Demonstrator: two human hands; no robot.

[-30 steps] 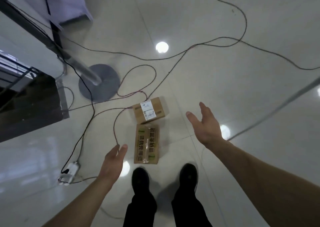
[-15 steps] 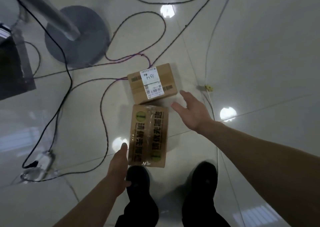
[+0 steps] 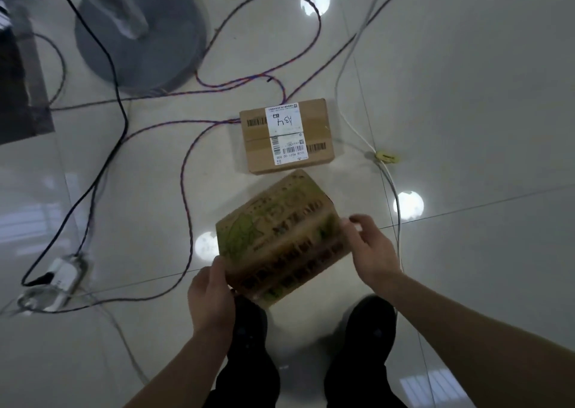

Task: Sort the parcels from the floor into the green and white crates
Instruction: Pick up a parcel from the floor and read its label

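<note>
Hard to read: blurred, tilted printed box (image 3: 277,236).
Left hand (image 3: 211,295): fingers grip its near corner.
Right hand (image 3: 373,249): fingers curl round its right edge.
Floor (image 3: 466,112): labelled box (image 3: 286,135), flat.

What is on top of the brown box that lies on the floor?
A white label with barcodes and handwriting lies across the top of the box. The cardboard beneath it is covered.

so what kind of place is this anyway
Likely an indoor workroom or recording space: a glossy tiled floor, loose cables trailing across it, the round grey base of a stand, and a labelled cardboard parcel lying there.
</note>
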